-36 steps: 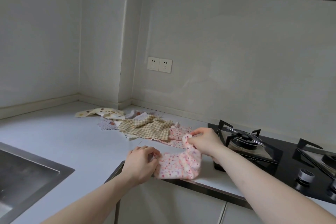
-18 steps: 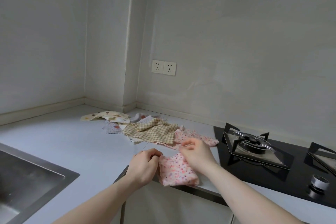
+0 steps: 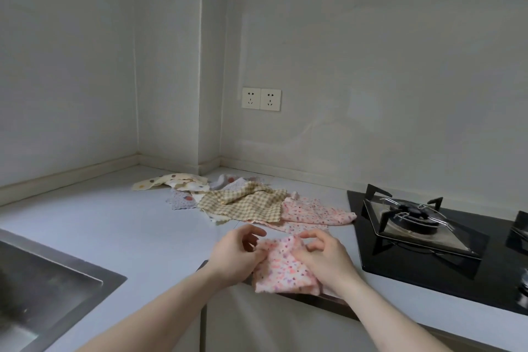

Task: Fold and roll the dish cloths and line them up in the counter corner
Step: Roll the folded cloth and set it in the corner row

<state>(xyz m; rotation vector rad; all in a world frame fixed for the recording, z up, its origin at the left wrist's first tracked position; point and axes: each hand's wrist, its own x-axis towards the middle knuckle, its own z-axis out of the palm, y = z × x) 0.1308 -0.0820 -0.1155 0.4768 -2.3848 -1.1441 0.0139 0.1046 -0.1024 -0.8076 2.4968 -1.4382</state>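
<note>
Head view shows your left hand (image 3: 237,254) and right hand (image 3: 323,254) both pinching the pink cloth (image 3: 281,271) at the counter's (image 3: 114,226) front edge, its lower part draped over the lip. Left fingers nip its left edge; right fingers curl into the top fold. The cloth looks thin, light and limp, so it will likely sag and slip out of shape unless you hold it by corners or hems and flatten it on the counter before rolling. The other cloths, the check cloth (image 3: 243,203) among them, lie in a loose pile (image 3: 200,191) near the corner, none yet rolled. Keep the fabric away from the hob (image 3: 414,223) just to your right.
</note>
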